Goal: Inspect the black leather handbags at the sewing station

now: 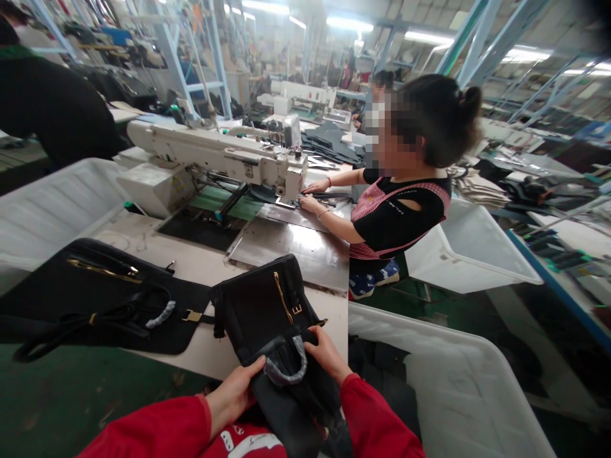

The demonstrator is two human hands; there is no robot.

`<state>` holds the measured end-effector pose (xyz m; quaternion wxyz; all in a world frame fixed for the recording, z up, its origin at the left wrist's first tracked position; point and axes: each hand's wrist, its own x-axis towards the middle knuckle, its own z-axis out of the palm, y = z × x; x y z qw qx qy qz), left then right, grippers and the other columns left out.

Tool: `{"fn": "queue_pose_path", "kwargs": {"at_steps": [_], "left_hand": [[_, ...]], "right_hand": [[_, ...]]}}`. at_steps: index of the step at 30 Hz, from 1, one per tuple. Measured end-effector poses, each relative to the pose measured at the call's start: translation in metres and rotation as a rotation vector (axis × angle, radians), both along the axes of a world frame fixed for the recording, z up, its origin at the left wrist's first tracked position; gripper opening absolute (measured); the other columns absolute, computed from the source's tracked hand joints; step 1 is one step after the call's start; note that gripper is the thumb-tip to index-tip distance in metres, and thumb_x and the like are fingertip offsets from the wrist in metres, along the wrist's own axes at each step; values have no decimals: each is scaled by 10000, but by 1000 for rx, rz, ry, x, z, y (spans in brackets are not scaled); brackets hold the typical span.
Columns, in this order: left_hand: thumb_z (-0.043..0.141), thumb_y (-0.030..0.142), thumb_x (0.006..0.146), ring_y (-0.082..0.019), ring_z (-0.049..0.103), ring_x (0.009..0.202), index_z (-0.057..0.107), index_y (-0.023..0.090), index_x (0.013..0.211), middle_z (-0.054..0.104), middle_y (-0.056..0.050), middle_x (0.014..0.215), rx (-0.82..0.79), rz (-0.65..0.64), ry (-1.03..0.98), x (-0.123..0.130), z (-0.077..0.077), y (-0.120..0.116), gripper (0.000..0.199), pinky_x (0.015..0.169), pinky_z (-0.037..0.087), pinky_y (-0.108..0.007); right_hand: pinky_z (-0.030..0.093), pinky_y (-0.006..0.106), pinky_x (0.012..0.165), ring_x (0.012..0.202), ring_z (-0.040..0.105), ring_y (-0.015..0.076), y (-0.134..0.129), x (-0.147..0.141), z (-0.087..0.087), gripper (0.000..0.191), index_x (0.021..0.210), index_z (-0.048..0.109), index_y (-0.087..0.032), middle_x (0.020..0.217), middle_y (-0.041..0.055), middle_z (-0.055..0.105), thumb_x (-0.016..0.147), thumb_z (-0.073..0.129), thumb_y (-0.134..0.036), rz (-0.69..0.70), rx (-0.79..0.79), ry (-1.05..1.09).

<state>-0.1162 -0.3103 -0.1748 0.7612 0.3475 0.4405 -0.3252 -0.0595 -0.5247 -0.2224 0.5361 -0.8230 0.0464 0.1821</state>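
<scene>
A black bag (pixel 258 305) with a gold zipper, a buckle and a wrapped loop handle (pixel 301 366) rests partly on the table edge and hangs toward my lap. My left hand (pixel 236 389) grips its left side, thumb on top, beside the handle. On the right side, my right hand (pixel 327 356) pinches the bag near the handle's other end. To the left, a second black bag piece (pixel 157 318) lies flat, with a gold zipper, a tied strap and another wrapped handle.
A sewing machine (pixel 224 156) stands on the pale table (pixel 281 273). Across it, a person (pixel 405 191) in a checked apron has both hands by the needle. White bins (pixel 458 375) stand at right and left. Another person in black is at far left.
</scene>
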Motion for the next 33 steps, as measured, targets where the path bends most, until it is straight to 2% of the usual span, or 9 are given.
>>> {"fn": "queue_pose_path", "kwargs": {"at_steps": [6,10,13,16,22,30,33], "left_hand": [[654,268,748,-258,630,743,587,78,959,652,-150,865,-1,5,4,0,-1,0,292,705,516,-354],[688,285,715,-251,630,751,597,91,942,653,-139,868,25,2,6,-1,-6,1,312,700,519,-337],[683,296,721,-250,630,741,595,94,949,653,-136,866,38,-4,10,0,-6,1,317,693,519,-338],[673,297,729,-253,629,741,587,97,970,652,-137,876,28,-11,15,0,-3,1,324,681,519,-345],[672,274,728,-255,628,736,588,96,956,654,-137,849,51,3,13,1,1,0,300,682,519,-350],[640,288,762,-263,627,761,590,80,946,652,-146,832,18,-7,0,1,-1,0,283,712,515,-363],[595,265,797,-275,624,774,576,54,972,651,-161,828,-7,0,11,2,1,-1,275,724,509,-379]], "right_hand": [[380,325,865,949,511,199,1,-10,-3,401,1044,451,-143,1018,83,542,665,559,-213,-67,-69,-67],[409,307,756,794,526,183,0,-14,-1,160,842,505,-157,819,47,563,731,500,-272,-59,-138,-96],[397,291,675,711,514,173,3,-14,4,248,676,538,-165,707,31,542,752,497,-397,26,-166,-63],[381,291,682,723,505,172,10,-13,6,244,648,541,-162,748,40,526,689,570,-401,44,-245,-37],[369,297,685,720,487,171,19,-14,4,150,688,519,-170,783,47,492,716,504,-317,31,-328,-27],[353,312,688,758,493,196,20,-14,7,167,757,497,-182,792,51,506,756,462,-346,18,-363,-51],[361,302,688,755,520,191,20,-13,11,253,884,481,-182,819,43,547,717,527,-366,-28,-341,-7]]}}
